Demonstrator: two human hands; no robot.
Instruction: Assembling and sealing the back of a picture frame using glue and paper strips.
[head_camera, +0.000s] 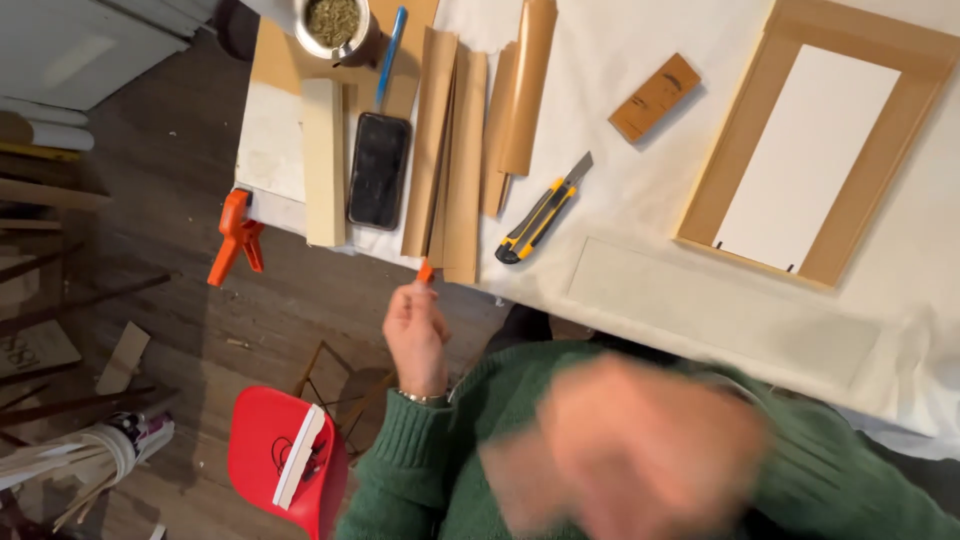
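Note:
My left hand (415, 335) is raised just off the table's near edge. Its fingertips pinch a small orange object (425, 272), which sits close to the ends of several long brown strips (445, 150) lying on the white table cover (620, 45). My right hand (630, 450) is close to the camera over my green sweater. It is heavily blurred, so its grip cannot be made out. A yellow and black utility knife (535, 222) with its blade out lies to the right of the strips.
A black phone (378, 170), a pale wooden block (323, 160), a blue pen (390, 45) and a metal cup (333, 22) are at the table's left end. An orange clamp (236, 238) grips that edge. A brown frame (745, 125) and small wood block (654, 97) lie right. A red chair (260, 450) stands below.

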